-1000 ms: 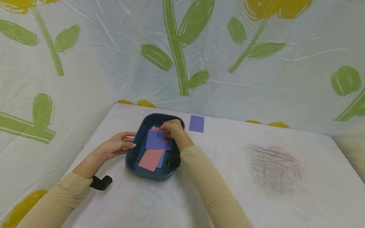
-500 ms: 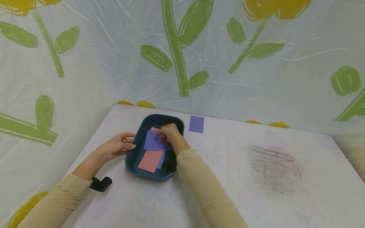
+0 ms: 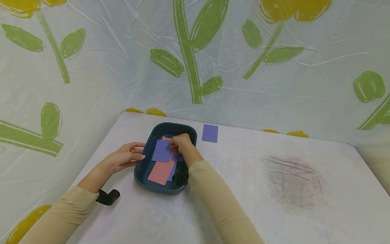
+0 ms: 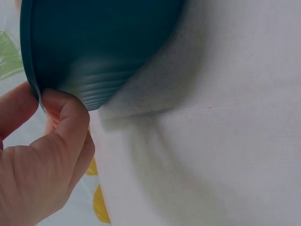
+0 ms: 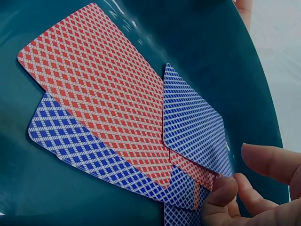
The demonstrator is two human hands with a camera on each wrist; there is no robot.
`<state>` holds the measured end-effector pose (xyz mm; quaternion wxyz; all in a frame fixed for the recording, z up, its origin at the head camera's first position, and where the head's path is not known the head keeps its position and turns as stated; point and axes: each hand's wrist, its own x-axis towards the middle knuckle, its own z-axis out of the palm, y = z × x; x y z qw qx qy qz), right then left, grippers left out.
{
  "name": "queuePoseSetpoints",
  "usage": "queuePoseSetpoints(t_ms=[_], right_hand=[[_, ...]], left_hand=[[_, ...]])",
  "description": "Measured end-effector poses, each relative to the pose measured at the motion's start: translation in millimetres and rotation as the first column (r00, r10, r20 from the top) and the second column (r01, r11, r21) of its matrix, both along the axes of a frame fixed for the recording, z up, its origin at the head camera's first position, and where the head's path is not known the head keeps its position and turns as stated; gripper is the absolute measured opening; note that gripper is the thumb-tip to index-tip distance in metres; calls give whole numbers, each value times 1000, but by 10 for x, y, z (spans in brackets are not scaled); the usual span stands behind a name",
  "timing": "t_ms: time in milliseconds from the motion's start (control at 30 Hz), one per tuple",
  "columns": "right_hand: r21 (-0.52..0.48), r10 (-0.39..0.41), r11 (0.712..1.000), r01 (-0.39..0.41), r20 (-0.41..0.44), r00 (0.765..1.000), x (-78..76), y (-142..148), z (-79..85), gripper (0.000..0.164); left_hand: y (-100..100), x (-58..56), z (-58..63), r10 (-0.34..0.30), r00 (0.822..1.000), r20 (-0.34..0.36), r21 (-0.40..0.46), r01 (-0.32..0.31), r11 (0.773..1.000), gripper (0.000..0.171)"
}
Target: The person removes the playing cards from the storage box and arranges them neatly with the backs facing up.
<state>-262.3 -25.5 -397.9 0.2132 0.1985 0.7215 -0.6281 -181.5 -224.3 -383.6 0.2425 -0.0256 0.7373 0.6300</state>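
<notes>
My left hand (image 3: 126,157) is at the left side of a dark teal plastic tub (image 3: 141,177); in the left wrist view its thumb and fingers (image 4: 70,117) pinch the rim. My right hand (image 3: 183,144) reaches into the tub and pinches a blue-backed playing card (image 3: 160,150) by its right edge. That card slants over the others in the right wrist view, its corner at the fingertips (image 5: 221,190). Below it lies a red-backed playing card (image 3: 160,172), overlapping another blue-backed card (image 5: 49,120). More red and blue card edges show near the right fingers, partly hidden.
A single blue-backed card (image 3: 210,133) lies face down on the white table (image 3: 243,176), right of the tub near the back edge. A dark smudge (image 3: 294,181) marks the cloth at right. Flower-patterned sheeting (image 3: 128,67) rises behind and at the left.
My right hand has shifted slightly left and toward me inside the tub. The top blue card has slid left, uncovering some red card beside it. The left hand stays on the rim.
</notes>
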Motion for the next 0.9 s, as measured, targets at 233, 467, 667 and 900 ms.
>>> queuePoseSetpoints(t_ms=[233, 467, 667, 900], right_hand=[[-21, -35, 999, 35, 5, 999, 16, -23, -9, 37], [-98, -83, 992, 84, 9, 997, 47, -31, 3, 44], [-216, -120, 969, 121, 20, 993, 62, -21, 11, 48], [-290, -148, 943, 161, 66, 987, 57, -25, -15, 44]], left_hand=[[-3, -21, -25, 9, 1000, 7, -7, -9, 1000, 60], [1, -15, -3, 7, 1000, 9, -14, -7, 1000, 60], [-4, -16, -16, -1, 1000, 10, -3, 1, 1000, 60], [-16, -17, -29, -15, 1000, 2, -7, 15, 1000, 60]])
